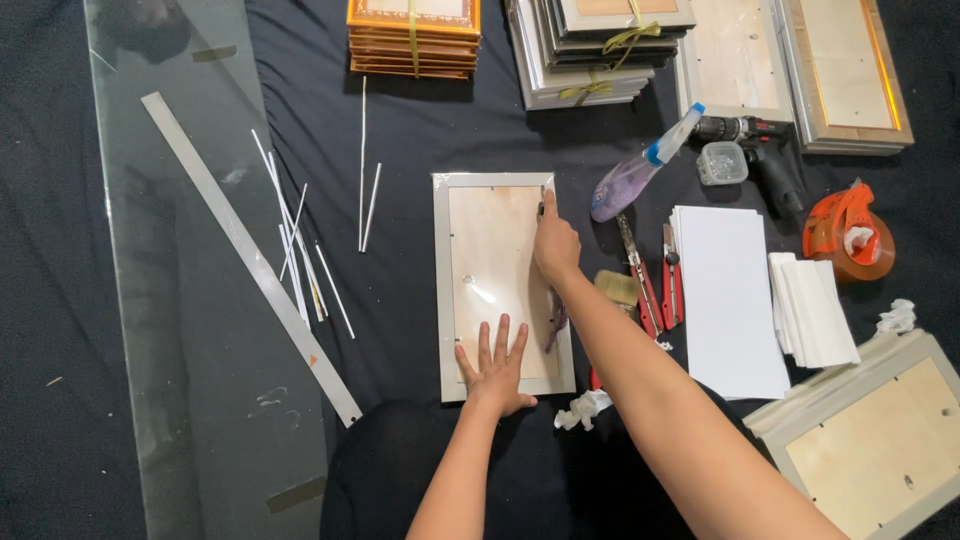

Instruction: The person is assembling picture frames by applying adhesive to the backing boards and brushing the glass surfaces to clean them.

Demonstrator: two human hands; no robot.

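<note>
Glass sheet: a long clear pane (pixel 200 300) lay at the far left of the dark cloth, with a metal ruler (pixel 250 255) slanting across it.
Frame: a silver-edged picture frame (pixel 441 290) lay face down in the middle, backing board up, its long axis running away from the person.
Frame stacks: bundled frames (pixel 412 38) stood at the top edge, well apart from both hands.
Paper: a white sheet stack (pixel 728 295) lay to the right of the frame, beyond the red-handled tools (pixel 650 285).
Spray bottle: a purple bottle (pixel 630 178) lay tilted just beyond the frame's upper right corner.
Left hand: the left hand (pixel 497 366) pressed flat on the board near the frame's lower edge, fingers spread, gripping nothing.
Right hand: the right hand (pixel 556 243) sat at the frame's right rail near its upper corner, fingers drawn together; what they pinched could not be told.
Relation: both hands rested on the frame, the right nearer the far end, the left nearer the body.
</note>
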